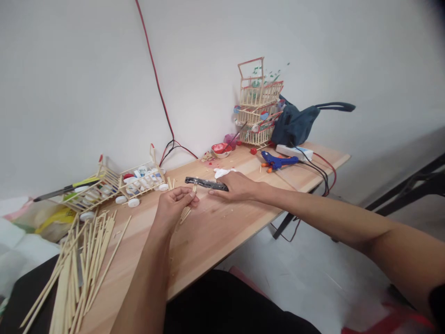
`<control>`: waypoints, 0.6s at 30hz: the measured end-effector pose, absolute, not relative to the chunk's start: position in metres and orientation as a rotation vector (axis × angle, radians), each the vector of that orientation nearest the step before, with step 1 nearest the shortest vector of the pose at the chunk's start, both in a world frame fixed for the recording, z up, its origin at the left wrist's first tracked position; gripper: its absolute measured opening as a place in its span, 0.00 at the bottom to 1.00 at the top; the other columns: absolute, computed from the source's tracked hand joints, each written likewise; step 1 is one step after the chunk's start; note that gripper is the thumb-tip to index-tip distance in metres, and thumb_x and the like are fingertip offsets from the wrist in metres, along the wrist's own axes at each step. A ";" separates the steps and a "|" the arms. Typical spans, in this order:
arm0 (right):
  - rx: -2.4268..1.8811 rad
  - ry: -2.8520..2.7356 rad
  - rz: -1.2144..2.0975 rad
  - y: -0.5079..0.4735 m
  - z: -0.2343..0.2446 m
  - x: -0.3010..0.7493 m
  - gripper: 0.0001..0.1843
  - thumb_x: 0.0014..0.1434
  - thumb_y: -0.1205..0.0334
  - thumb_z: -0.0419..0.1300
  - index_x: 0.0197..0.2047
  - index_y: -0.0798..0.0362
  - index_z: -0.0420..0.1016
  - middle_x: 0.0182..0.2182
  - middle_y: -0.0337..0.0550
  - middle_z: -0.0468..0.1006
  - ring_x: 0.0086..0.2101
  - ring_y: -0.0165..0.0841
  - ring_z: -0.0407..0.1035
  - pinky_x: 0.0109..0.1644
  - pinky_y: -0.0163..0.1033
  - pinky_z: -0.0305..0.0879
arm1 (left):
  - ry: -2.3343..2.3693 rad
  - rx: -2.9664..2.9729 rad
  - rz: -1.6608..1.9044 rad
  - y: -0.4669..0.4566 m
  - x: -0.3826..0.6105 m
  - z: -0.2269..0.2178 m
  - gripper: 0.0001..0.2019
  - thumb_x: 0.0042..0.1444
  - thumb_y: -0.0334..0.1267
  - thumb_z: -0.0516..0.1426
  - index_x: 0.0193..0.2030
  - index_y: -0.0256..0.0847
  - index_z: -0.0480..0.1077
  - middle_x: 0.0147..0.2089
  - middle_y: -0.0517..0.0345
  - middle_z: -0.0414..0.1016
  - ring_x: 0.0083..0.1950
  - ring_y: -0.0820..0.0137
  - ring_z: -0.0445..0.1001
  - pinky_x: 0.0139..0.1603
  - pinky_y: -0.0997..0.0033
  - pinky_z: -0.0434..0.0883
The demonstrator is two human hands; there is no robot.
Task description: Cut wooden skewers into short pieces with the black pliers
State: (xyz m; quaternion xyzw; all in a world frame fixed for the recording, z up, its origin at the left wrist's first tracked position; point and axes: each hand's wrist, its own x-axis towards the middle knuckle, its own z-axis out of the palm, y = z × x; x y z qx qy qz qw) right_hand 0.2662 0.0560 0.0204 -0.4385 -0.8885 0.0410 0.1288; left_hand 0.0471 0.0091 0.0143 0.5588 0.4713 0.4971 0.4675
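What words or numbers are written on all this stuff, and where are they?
None is readable for sure.
White item in the stick cart: blue marks, too blurred.
Yellow packaging: pale marks, too blurred.
Blue glue gun: pale mark, too small.

- Black hand tool (207, 183): 1, centre
- Glue gun (278, 161): 1, 3 o'clock
- Stick carts (142, 189): 2, 9 o'clock
- Stacked baskets (251, 116): 3, 1 o'clock
- Loose sticks (91, 260): many, uncountable, 8 o'clock
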 end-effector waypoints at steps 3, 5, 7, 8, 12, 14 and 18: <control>-1.279 -2.568 0.119 0.057 0.018 0.265 0.34 0.61 0.35 0.45 0.33 0.59 0.76 0.30 0.52 0.77 0.29 0.34 0.66 0.31 0.36 0.48 | 1.161 1.360 1.234 0.010 0.047 0.013 0.14 0.44 0.43 0.66 0.33 0.34 0.75 0.28 0.52 0.78 0.27 0.70 0.74 0.33 0.69 0.71; -1.269 -2.560 0.110 0.057 0.016 0.264 0.34 0.62 0.36 0.45 0.33 0.59 0.76 0.30 0.52 0.77 0.29 0.34 0.66 0.31 0.36 0.49 | 1.173 1.355 1.242 0.010 0.047 0.013 0.15 0.43 0.43 0.66 0.34 0.33 0.76 0.28 0.52 0.78 0.27 0.70 0.74 0.33 0.69 0.71; -1.259 -2.555 0.099 0.058 0.014 0.262 0.33 0.62 0.36 0.45 0.32 0.59 0.76 0.30 0.52 0.78 0.30 0.34 0.67 0.32 0.36 0.49 | 1.183 1.359 1.244 0.010 0.046 0.012 0.15 0.43 0.43 0.66 0.35 0.33 0.76 0.28 0.52 0.78 0.27 0.70 0.74 0.33 0.69 0.71; -1.254 -2.554 0.095 0.059 0.013 0.262 0.33 0.62 0.36 0.45 0.32 0.58 0.75 0.31 0.52 0.78 0.30 0.35 0.67 0.32 0.36 0.50 | 1.183 1.362 1.244 0.010 0.046 0.012 0.15 0.44 0.43 0.66 0.35 0.33 0.76 0.28 0.52 0.78 0.28 0.70 0.74 0.33 0.69 0.71; -1.257 -2.554 0.063 0.060 0.012 0.261 0.33 0.62 0.36 0.45 0.34 0.58 0.76 0.32 0.53 0.78 0.33 0.36 0.69 0.35 0.36 0.52 | 1.177 1.362 1.254 0.011 0.045 0.012 0.15 0.43 0.43 0.66 0.34 0.33 0.77 0.27 0.52 0.78 0.27 0.70 0.73 0.33 0.69 0.71; -1.264 -2.552 0.035 0.060 0.012 0.262 0.33 0.62 0.36 0.46 0.35 0.59 0.75 0.33 0.54 0.78 0.34 0.37 0.69 0.36 0.36 0.52 | 1.175 1.371 1.258 0.011 0.045 0.012 0.15 0.43 0.43 0.67 0.34 0.33 0.77 0.27 0.52 0.78 0.27 0.70 0.73 0.33 0.69 0.71; -1.267 -2.567 -0.017 0.059 0.016 0.262 0.34 0.61 0.35 0.45 0.36 0.58 0.75 0.34 0.53 0.78 0.35 0.38 0.70 0.36 0.36 0.52 | 1.182 1.424 1.246 0.011 0.045 0.013 0.14 0.44 0.42 0.66 0.34 0.33 0.76 0.27 0.53 0.77 0.27 0.70 0.74 0.33 0.69 0.70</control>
